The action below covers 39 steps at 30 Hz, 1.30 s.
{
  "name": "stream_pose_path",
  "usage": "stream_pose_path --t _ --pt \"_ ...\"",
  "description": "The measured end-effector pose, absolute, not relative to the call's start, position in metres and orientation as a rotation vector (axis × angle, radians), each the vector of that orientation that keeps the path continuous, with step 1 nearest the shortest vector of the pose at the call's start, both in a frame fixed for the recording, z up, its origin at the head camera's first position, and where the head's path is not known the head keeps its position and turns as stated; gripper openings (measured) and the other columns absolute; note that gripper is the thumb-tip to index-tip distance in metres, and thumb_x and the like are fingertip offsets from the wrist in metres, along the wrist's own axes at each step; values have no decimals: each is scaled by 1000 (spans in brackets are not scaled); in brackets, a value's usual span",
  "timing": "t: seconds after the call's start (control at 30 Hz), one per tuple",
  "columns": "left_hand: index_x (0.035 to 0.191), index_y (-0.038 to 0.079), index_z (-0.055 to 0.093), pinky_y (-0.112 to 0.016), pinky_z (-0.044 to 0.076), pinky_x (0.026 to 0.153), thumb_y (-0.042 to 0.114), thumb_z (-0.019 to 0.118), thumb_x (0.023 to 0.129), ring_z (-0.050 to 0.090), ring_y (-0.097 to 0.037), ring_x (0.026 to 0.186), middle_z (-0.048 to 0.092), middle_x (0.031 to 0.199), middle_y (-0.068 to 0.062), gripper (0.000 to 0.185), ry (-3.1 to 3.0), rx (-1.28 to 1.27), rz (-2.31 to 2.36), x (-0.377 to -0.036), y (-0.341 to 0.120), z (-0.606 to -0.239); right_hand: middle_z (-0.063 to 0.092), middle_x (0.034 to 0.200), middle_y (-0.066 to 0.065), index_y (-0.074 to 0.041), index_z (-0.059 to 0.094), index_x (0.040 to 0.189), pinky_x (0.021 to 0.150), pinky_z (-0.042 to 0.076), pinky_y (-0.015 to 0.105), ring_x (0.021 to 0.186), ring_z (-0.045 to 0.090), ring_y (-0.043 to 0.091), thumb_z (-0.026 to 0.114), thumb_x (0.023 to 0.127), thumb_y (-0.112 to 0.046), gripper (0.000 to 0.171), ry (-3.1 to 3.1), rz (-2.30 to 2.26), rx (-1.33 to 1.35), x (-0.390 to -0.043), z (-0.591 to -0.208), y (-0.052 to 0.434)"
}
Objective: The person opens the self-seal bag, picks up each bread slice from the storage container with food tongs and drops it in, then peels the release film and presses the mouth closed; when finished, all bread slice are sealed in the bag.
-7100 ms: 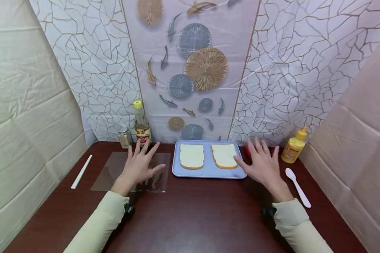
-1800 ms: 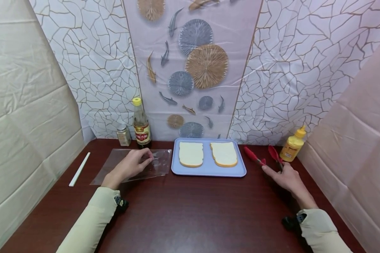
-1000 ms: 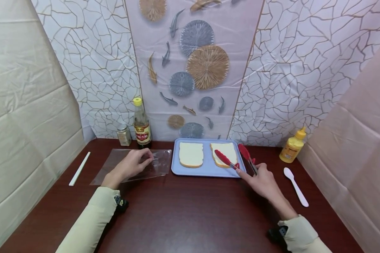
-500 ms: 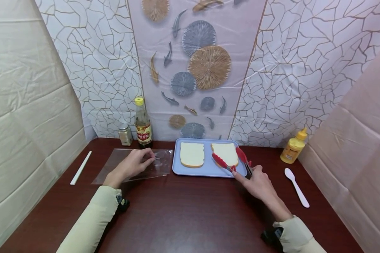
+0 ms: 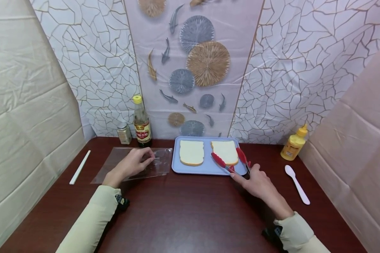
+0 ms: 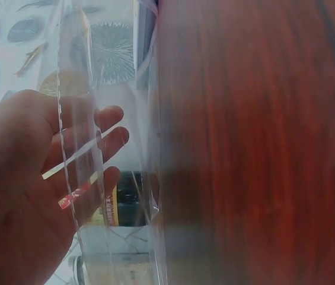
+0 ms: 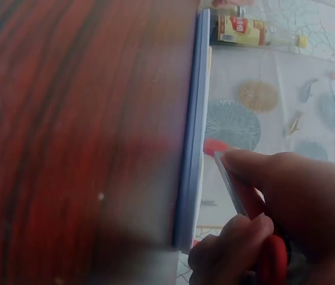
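Above the table (image 5: 190, 214), tongs (image 5: 219, 160) are grasped by the right hand (image 5: 260, 184), spread seemingly so the right bread slice (image 5: 224, 151) is spanned on the tray (image 5: 194, 169), while plastic film (image 5: 161, 164) is apparently pinched by the left hand (image 5: 131, 164).

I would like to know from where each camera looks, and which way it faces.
Head: on the head, facing forward and down at the tray; left hand, right hand and sleeves show.
Left wrist: on that wrist, looking through plastic film toward the backdrop; left hand shows.
Right wrist: on that wrist, facing the tongs and backdrop; right hand shows.
Both wrist views share the glass bottle.
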<state>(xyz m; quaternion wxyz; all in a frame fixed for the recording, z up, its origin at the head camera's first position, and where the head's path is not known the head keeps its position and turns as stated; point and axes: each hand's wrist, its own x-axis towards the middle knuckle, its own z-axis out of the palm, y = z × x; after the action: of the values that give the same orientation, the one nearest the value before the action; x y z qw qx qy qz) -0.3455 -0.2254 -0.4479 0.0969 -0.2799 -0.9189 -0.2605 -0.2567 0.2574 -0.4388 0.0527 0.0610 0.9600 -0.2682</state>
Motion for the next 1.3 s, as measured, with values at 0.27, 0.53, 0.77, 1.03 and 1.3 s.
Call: stream_pose_path --t 0.27,0.53,0.77,1.03,1.3 --pt "106 7 72 -40 59 83 13 73 104 69 -13 87 76 94 2 7 -2721 -847 -787 -346 -227 -448 62 99 23 5 44 132 66 47 38 84 62 30 69 88 -82 101 2924 -757 165 -260 -434 261" --pt "108 9 72 -46 60 86 13 72 105 71 -13 90 76 97 2 5 -2738 -832 -813 -348 -227 -449 68 117 26 6 51 145 70 51 42 92 64 33 67 89 -83 107 3036 -640 71 -268 -433 281" --pt "108 10 73 -41 59 85 16 71 106 70 -11 90 77 98 3 6 -2730 -826 -803 -348 -228 -448 66 89 18 10 61 125 62 48 34 77 62 26 72 92 -73 90 3058 -651 28 -268 -432 271" --pt "110 13 72 -40 57 84 16 70 106 68 -13 88 75 99 2 6 -2733 -800 -805 -347 -229 -447 55 71 7 0 69 104 59 42 33 68 57 22 73 95 -68 69 3123 -715 -29 -271 -434 277" --pt "116 10 68 -49 62 91 11 68 107 77 -22 104 78 106 -10 9 -2684 -832 -864 -346 -228 -447 51 68 5 -5 68 100 57 39 32 66 53 22 73 94 -70 66 3162 -729 -50 -272 -434 285"
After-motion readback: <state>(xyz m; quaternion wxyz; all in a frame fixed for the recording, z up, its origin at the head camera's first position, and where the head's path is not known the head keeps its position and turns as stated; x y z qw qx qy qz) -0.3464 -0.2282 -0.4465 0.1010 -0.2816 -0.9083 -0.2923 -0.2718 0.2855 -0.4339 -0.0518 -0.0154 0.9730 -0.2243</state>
